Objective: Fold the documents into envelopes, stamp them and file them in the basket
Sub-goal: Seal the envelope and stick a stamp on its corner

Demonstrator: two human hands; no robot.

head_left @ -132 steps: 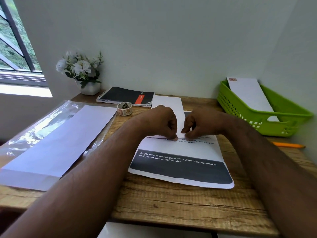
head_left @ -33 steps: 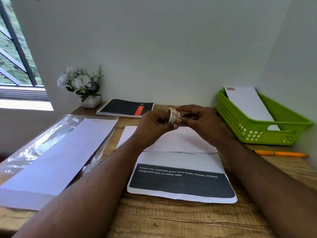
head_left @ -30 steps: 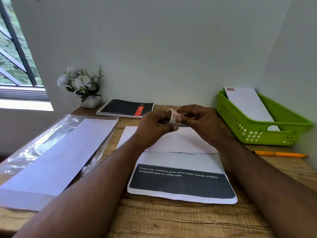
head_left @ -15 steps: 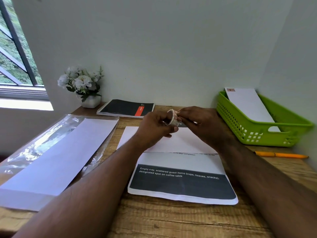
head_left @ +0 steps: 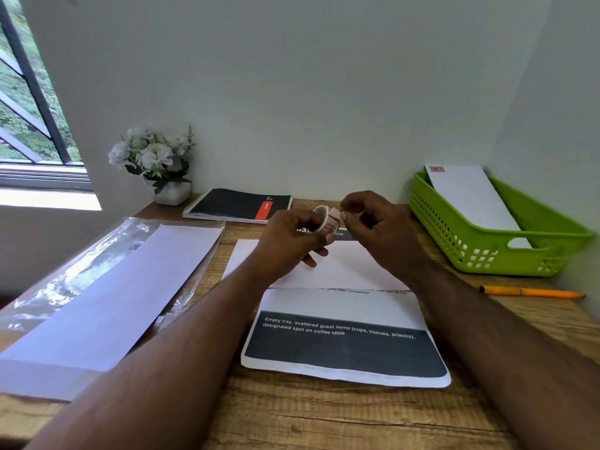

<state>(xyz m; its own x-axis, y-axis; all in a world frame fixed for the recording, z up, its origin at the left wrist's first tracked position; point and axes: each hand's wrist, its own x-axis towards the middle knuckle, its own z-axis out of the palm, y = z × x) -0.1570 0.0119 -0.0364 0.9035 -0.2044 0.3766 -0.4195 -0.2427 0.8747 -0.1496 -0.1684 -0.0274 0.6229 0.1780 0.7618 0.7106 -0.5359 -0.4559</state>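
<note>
1. peeling now: the right hand pinches the loose stamp end it only neared a second ago.
2. left hand grips the stamp roll above the far envelope, so stamping looks close.

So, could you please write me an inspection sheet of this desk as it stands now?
Surface: wooden desk, bare at the near edge.
Job's things: stamp roll; envelope lying over printed document; stamped envelope in green basket.
Clutter: envelope pack, notebook, orange pen, flower pot.
Grippers: left hand holds the roll; right hand pinches its free end.
Cables: nothing seen.
Surroundings: white walls, window at left.
</note>
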